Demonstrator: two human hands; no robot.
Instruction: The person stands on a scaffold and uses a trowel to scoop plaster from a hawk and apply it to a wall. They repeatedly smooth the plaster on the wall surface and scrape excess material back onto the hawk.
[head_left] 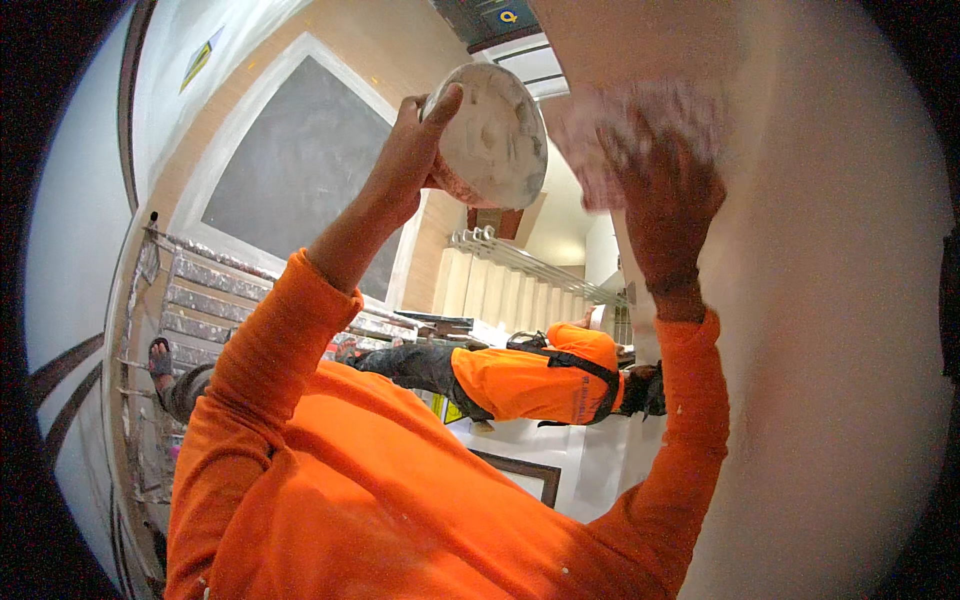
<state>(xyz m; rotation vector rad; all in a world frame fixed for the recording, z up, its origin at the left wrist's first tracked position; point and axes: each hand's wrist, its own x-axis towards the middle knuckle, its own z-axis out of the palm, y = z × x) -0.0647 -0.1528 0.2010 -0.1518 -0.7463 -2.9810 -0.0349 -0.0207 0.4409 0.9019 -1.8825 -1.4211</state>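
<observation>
My left hand (412,150) grips the rim of a round, whitish dish (500,145), smeared with plaster and reddish at its lower edge. Its thumb lies over the near face, and I cannot tell what, if anything, the dish holds. Higher up on the right, my right hand (668,190) is blurred by motion against the pale wall surface (820,250). Under its fingers is a pinkish-white, cloth-like piece (585,150), too smeared to name exactly. The two hands are apart, both raised in front of me.
Another person in an orange shirt (530,385) and dark trousers is at work beyond my right arm. A plaster-spattered slatted platform (215,300) lies to the left, with a sandalled foot (160,360) beside it. Behind stand a grey panel (300,150) and metal railings (540,265).
</observation>
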